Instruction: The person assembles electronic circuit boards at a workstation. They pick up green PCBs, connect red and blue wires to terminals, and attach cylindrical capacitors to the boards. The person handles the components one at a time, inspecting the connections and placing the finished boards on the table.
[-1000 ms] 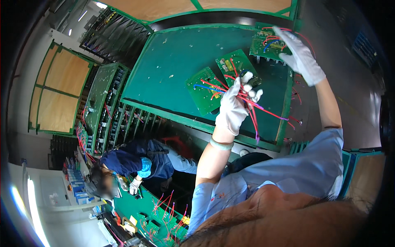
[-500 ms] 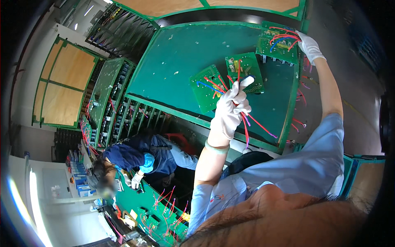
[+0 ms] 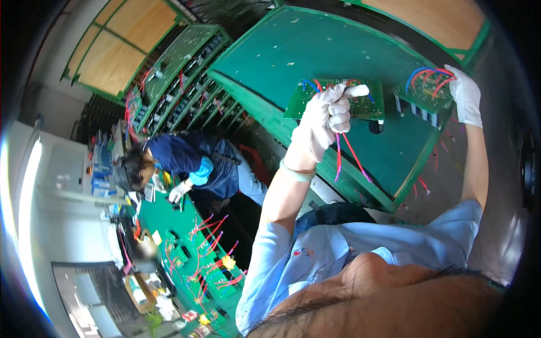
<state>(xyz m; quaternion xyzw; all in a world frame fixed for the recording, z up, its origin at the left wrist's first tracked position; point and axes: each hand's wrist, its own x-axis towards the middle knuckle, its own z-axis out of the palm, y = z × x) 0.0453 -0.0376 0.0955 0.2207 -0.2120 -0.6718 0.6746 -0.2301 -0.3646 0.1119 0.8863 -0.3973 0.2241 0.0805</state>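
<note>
Left hand [image 3: 324,121] fingers clamped on red wires [image 3: 352,155]; right hand [image 3: 466,96] fingers closed on a circuit board [image 3: 424,96].

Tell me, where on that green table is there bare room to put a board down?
The green table is bare across its far, upper part, beyond the circuit board under the left hand. It is crowded at the right edge, where the right hand grips a wired board. The co-worker's bench is cluttered.

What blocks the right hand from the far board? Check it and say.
Nothing visible. The right hand already rests on the far board by its red and blue wires. The left hand holds the near board beside it, clear of that grip.
</note>
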